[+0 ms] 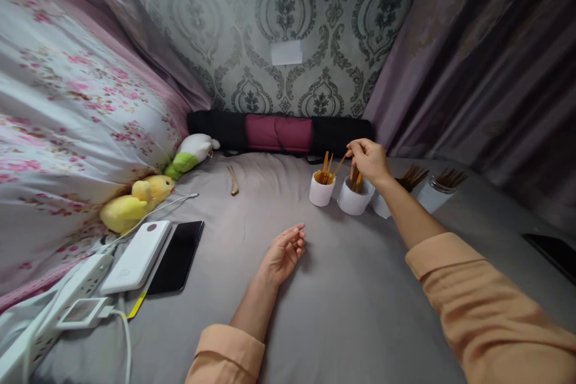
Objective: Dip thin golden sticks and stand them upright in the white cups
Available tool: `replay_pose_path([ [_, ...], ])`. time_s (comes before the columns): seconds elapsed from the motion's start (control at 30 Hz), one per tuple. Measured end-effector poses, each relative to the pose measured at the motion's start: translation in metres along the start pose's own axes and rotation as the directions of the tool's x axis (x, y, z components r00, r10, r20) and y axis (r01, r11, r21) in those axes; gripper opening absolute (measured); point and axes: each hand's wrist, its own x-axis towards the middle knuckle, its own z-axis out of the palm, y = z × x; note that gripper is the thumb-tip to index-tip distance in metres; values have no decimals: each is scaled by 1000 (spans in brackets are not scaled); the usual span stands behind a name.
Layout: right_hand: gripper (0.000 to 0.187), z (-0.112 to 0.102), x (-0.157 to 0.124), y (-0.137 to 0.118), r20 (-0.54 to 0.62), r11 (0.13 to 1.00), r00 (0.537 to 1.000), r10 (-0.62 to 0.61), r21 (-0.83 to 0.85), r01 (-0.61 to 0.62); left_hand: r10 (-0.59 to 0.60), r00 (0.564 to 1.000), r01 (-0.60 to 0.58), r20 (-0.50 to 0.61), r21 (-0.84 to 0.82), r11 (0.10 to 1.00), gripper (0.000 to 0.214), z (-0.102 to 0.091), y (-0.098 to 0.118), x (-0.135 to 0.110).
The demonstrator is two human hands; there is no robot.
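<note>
My right hand (368, 159) pinches one end of a thin brown stick (341, 163), which slants down to the leftmost white cup (321, 195). Several orange-brown sticks stand upright in that cup. Just below my right hand is a wider white cup (354, 203) with more sticks inside. Behind my right forearm, partly hidden, a third white container (381, 206) holds a bundle of darker sticks. On the grey sheet lies my left hand (283, 254), palm partly up, fingers loosely curled with nothing in them.
A white jar (434, 194) of dark sticks stands farthest right. Small thin sticks (233, 181) lie back left. Plush toys (137, 203), a power bank (135, 257), a phone (176, 258) and a power strip (74, 297) line the left side. A black-and-maroon roll (279, 133) borders the wall.
</note>
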Motion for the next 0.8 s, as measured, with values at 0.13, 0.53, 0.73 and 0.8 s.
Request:
replay_pose_path([
  [0.13, 27, 5, -1, 5, 42, 999, 999, 0, -37, 2, -2, 1000, 2, -3, 2, 1000, 26, 0, 0, 0],
  [0.53, 25, 16, 1, 14, 148, 994, 989, 2, -111, 14, -1, 1000, 1, -2, -3, 1000, 26, 0, 0, 1],
  [0.73, 25, 24, -3, 17, 175, 986, 982, 66, -163, -37, -3, 1000, 3, -11, -3, 1000, 27, 1, 1, 1],
  [0.8, 26, 26, -4, 17, 172, 984, 982, 74, -174, -44, -5, 1000, 5, -10, -4, 1000, 27, 1, 1, 1],
])
